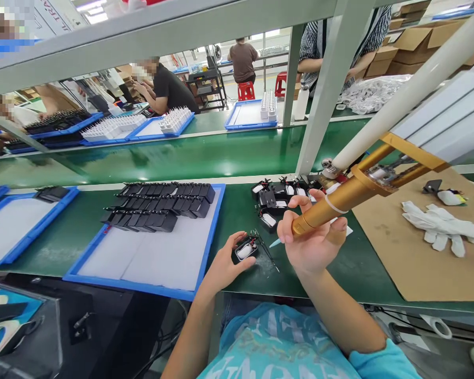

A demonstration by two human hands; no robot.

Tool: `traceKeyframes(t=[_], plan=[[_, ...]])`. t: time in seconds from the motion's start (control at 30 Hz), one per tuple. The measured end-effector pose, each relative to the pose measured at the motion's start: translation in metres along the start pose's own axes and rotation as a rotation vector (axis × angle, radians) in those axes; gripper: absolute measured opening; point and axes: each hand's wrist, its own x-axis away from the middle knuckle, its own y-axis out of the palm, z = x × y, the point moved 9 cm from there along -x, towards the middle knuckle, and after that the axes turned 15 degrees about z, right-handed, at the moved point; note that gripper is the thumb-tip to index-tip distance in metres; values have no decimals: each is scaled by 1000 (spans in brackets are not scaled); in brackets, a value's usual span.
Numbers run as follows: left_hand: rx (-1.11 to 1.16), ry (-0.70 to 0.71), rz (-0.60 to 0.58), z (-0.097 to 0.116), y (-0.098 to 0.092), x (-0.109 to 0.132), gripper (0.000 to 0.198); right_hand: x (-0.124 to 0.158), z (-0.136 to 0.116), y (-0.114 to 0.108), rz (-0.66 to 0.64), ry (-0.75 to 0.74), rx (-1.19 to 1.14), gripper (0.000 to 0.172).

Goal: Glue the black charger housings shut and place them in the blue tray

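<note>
My left hand [226, 264] holds a small open black case [246, 249] on the green bench, thumb on one side and fingers on the other. A white part and thin wires show inside the case. Just right of it lies a pair of tweezers [269, 253]. My right hand [310, 242] is wrapped round a gold, tube-shaped dispenser [327, 208] with a pale blue tapered tip. That tip hangs to the right of the case, apart from it. Beyond my right hand, several similar black cases [274, 197] sit in a cluster.
To the left is a blue-rimmed tray [142, 287] bearing rows of black cases [158, 205]. White gloves [444, 223] lie on a brown cardboard sheet [403, 268] at right. A metal frame post [324, 89] rises behind the bench. Other people work across the green conveyor [181, 158].
</note>
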Motion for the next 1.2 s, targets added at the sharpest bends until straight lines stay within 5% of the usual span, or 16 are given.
traceKeyframes(t=[0.1,0.23,0.4,0.77,1.0,1.2], plan=[[86,-35,-9,2,6,-14,56,-2,-1,-2,-2,-3,-5,43],[226,-31,-47,7,22,-25,33,-4,-1,-5,3,3,0,41],[140,83,121,17,15,-25,22,-5,-2,-8,2,8,0,42],[-270,401,48,43,4,0,47,-8,-3,-13,2,14,5,40],[-265,267,273,34,-3,1,29,-8,-4,-15,-5,12,-2,37],[-215,293,391,38,3,6,14,-8,-4,-16,1,9,8,38]])
